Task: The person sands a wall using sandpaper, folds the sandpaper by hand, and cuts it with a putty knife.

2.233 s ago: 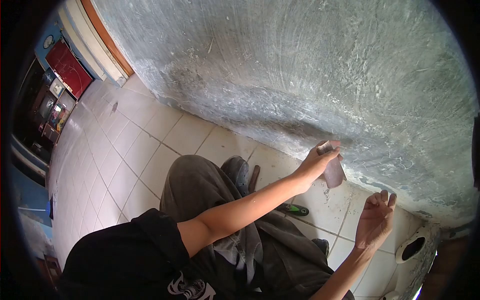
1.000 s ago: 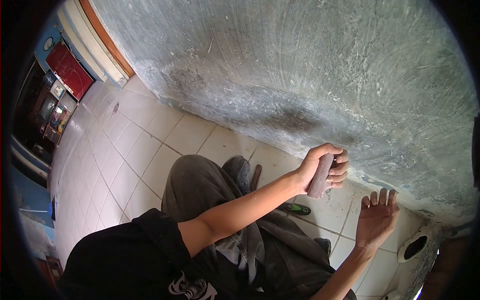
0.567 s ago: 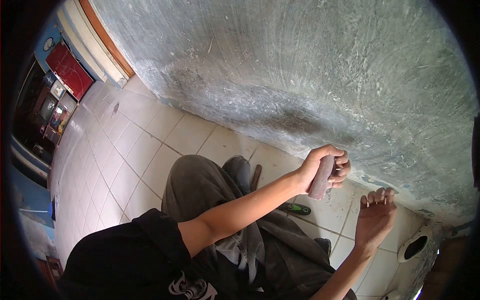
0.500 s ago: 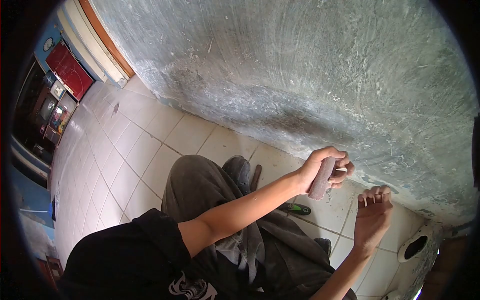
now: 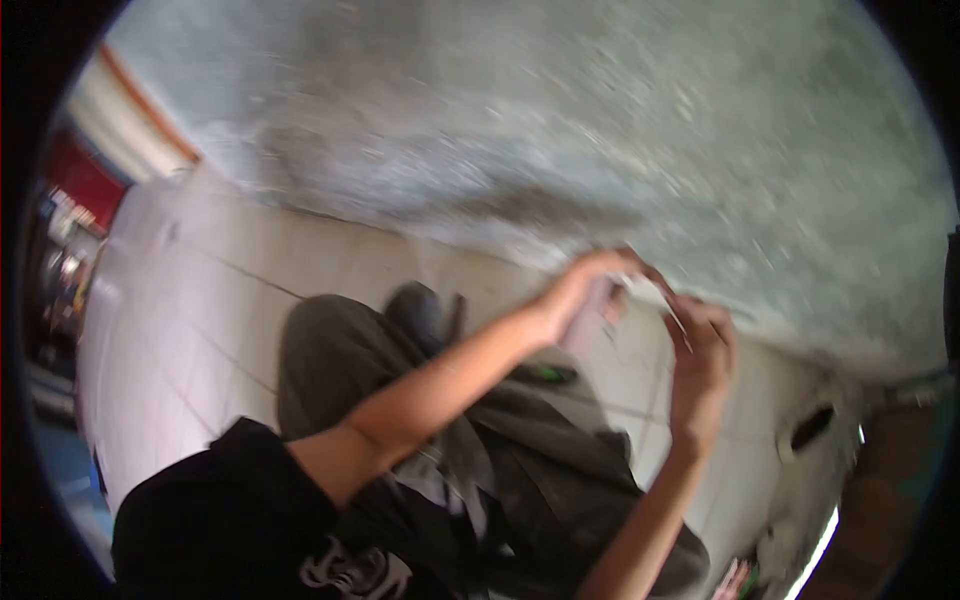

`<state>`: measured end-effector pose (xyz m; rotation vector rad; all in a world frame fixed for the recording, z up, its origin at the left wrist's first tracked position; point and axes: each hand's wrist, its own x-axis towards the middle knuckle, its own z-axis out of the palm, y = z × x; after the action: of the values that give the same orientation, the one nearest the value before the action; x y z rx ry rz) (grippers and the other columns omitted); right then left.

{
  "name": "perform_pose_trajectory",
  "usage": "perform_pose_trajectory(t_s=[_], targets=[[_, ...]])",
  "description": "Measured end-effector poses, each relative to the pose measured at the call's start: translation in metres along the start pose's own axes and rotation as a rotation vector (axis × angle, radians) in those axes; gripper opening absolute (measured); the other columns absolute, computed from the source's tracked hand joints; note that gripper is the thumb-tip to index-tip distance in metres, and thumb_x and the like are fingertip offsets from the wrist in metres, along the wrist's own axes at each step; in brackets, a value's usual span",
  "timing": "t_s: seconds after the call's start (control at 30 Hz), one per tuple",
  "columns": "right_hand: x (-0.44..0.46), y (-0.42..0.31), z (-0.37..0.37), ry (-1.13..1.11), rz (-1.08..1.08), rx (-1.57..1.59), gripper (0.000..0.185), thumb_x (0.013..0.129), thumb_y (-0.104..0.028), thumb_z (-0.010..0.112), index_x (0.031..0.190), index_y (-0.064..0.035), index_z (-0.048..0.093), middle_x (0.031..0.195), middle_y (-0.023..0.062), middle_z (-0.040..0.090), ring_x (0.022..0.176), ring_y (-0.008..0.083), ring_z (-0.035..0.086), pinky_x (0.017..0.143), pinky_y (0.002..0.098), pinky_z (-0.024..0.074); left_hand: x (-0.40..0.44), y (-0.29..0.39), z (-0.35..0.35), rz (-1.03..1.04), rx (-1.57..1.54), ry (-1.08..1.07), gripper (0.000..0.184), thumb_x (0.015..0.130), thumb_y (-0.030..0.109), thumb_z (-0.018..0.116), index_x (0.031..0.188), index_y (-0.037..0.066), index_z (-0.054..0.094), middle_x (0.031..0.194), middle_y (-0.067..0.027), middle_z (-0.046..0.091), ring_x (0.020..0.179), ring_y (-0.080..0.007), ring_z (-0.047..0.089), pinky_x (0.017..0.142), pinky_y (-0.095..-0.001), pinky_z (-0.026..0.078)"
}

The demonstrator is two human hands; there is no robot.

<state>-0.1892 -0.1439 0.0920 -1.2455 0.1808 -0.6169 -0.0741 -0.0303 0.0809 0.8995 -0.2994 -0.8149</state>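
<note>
My left hand (image 5: pixel 585 290) is closed around a rough, brownish-grey strip that looks like folded sandpaper (image 5: pixel 588 318), held in front of the wall's foot. My right hand (image 5: pixel 703 355) is raised beside it, fingers bent toward the left hand's fingertips. Motion blur hides whether the fingers touch, and whether the right hand grips anything. A thin pale line shows along the right fingers; I cannot make out what it is. Behind both hands rises the grey, scuffed plaster wall (image 5: pixel 560 130).
Below my left forearm, a green-and-black tool handle (image 5: pixel 545 373) lies on the tiled floor (image 5: pixel 230 290). A dark stick (image 5: pixel 457 318) is beside my foot (image 5: pixel 415 312). A pale object with a dark opening (image 5: pixel 812 430) stands at right. A doorframe (image 5: pixel 140 110) is at upper left.
My right hand has moved up and left, close to my left hand. My left hand still holds the sandpaper. The whole view has shifted and blurred.
</note>
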Motion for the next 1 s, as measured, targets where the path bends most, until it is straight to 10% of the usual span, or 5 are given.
perform_pose_trajectory(t_s=[0.53,1.0], targets=[[0.002,0.000,0.000,0.011,0.034,-0.174,0.011,0.081,-0.005,0.057,0.090,0.0007,0.055,0.086,0.0060,0.058,0.078,0.0086,0.051,0.068,0.0209,0.0384,0.007,-0.002,-0.007,0.007,0.262,-0.103,0.020,0.077,0.026,0.048,0.080,0.007,0.051,0.103,-0.0160,0.056,0.043,-0.0055,0.036,0.046,-0.0205,0.031],[0.000,0.000,0.001,0.000,0.050,-0.194,0.010,0.084,-0.011,0.054,0.087,-0.0013,0.055,0.095,0.0066,0.057,0.095,0.0144,0.050,0.084,0.0286,0.0380,0.009,-0.008,-0.013,0.088,0.293,-0.081,0.019,0.075,0.020,0.055,0.080,0.003,0.061,0.080,-0.0038,0.062,0.054,-0.0054,0.048,0.045,-0.0215,0.038]])
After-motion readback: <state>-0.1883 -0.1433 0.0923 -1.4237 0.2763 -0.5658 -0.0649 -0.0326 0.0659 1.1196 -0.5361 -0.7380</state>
